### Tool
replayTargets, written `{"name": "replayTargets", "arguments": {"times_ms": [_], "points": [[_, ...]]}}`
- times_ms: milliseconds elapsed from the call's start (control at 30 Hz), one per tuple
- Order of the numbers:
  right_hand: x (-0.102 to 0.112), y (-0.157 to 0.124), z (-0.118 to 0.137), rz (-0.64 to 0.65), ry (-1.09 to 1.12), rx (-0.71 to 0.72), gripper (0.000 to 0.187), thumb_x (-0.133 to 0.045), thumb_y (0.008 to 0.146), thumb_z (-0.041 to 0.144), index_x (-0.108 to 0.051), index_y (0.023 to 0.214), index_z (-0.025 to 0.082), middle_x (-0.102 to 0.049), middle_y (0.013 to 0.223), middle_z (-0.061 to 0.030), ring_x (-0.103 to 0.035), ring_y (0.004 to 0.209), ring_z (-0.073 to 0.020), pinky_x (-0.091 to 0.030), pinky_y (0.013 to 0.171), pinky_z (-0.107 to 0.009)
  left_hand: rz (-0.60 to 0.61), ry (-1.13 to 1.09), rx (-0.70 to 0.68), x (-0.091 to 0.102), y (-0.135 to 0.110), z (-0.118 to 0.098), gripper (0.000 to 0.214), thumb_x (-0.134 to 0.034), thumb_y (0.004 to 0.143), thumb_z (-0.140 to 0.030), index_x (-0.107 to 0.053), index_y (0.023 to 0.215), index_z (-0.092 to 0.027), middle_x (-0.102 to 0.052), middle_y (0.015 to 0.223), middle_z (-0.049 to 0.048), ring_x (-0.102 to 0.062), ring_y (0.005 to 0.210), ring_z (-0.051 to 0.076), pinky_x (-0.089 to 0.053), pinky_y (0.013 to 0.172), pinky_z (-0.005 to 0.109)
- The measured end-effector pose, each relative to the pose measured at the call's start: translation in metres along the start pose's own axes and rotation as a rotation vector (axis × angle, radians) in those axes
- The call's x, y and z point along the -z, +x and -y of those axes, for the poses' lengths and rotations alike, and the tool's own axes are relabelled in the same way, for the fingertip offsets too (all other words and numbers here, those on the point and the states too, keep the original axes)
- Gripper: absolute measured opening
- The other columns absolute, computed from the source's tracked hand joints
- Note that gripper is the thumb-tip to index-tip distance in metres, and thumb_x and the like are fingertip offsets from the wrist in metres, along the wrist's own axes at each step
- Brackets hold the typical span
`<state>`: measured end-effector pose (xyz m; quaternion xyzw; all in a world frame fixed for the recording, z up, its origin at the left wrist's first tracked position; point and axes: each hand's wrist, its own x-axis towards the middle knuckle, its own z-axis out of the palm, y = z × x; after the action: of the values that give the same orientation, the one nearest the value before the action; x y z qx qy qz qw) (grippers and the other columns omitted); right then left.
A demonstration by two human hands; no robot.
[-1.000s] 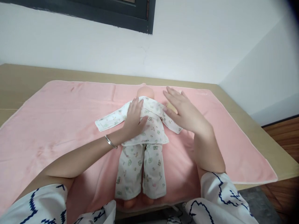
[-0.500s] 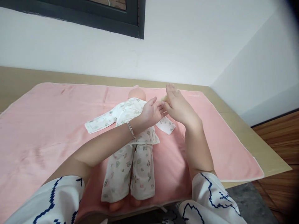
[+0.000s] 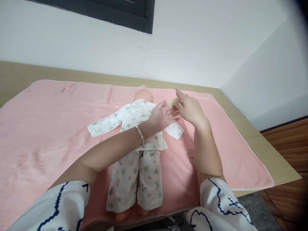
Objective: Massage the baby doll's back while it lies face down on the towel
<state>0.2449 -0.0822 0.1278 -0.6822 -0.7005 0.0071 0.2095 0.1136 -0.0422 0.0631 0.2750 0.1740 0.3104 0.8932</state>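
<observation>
while the doll [image 3: 136, 112] lies nearly from far to near edge of the pink blanket [image 3: 48, 128], the left hand [image 3: 160, 117] spreads empty above it; whether the right hand [image 3: 191, 109] grasps anything cannot be told.

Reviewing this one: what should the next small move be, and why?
Perhaps turn the left hand palm down onto the doll: it is open over the body, its palm showing with nothing visible in it. The right hand is close by, partly hiding a pale thing; whether that is held, I can't tell.
</observation>
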Motion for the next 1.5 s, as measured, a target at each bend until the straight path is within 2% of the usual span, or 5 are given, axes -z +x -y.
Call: {"name": "replayTargets", "arguments": {"times_ms": [733, 900, 1033, 1167, 1500], "points": [[-0.015, 0.016, 0.025, -0.151, -0.400, -0.240, 0.027, -0.045, 0.078, 0.007, -0.068, 0.085, 0.018, -0.070, 0.074, -0.0116, -0.066, 0.072, -0.0269, -0.044, 0.065, -0.034, -0.112, 0.275, -0.040, 0.008, -0.125, -0.067, 0.062, -0.027, 0.094, -0.044, -0.054, 0.139, -0.010, -0.058, 0.145, 0.0151, -0.057, 0.133, 0.034, -0.050, 0.111, 0.057], [-0.026, 0.012, 0.046, -0.107, -0.463, -0.211, 0.041, -0.043, 0.082, 0.006, -0.068, 0.114, 0.011, -0.074, 0.099, -0.0206, -0.069, 0.099, -0.0367, -0.053, 0.083, -0.048, -0.094, 0.330, -0.146, 0.009, -0.135, -0.079, 0.060, -0.024, 0.096, -0.040, -0.055, 0.139, -0.011, -0.060, 0.143, 0.0136, -0.058, 0.132, 0.035, -0.052, 0.108, 0.060], [-0.033, -0.008, 0.075, -0.065, -0.290, 0.009, 0.053, -0.037, 0.094, 0.016, -0.046, 0.146, 0.007, -0.048, 0.151, -0.0245, -0.034, 0.149, -0.0410, -0.029, 0.117, -0.066, -0.118, 0.654, -0.247, 0.021, -0.135, -0.077, 0.063, -0.014, 0.100, -0.042, -0.049, 0.146, -0.016, -0.055, 0.149, 0.0119, -0.054, 0.137, 0.034, -0.052, 0.108, 0.058], [-0.043, -0.039, 0.118, -0.050, 0.012, 0.277, 0.057, -0.026, 0.102, 0.029, -0.026, 0.158, 0.017, -0.033, 0.164, -0.0113, -0.017, 0.158, -0.0249, -0.020, 0.128, -0.055, -0.137, 0.794, -0.223, 0.016, -0.138, -0.079, 0.069, -0.006, 0.101, -0.048, -0.052, 0.143, -0.017, -0.065, 0.135, 0.0140, -0.057, 0.133, 0.034, -0.050, 0.110, 0.058], [-0.066, -0.087, 0.141, -0.017, 0.057, 0.597, 0.109, -0.040, 0.091, 0.074, -0.009, 0.154, -0.009, -0.010, 0.165, -0.0325, 0.018, 0.155, -0.0357, -0.010, 0.130, -0.057, -0.213, 0.452, -0.204, 0.001, -0.150, -0.059, 0.059, -0.027, 0.099, -0.061, -0.053, 0.142, -0.030, -0.064, 0.139, 0.0033, -0.039, 0.149, 0.029, -0.034, 0.124, 0.054]]}}
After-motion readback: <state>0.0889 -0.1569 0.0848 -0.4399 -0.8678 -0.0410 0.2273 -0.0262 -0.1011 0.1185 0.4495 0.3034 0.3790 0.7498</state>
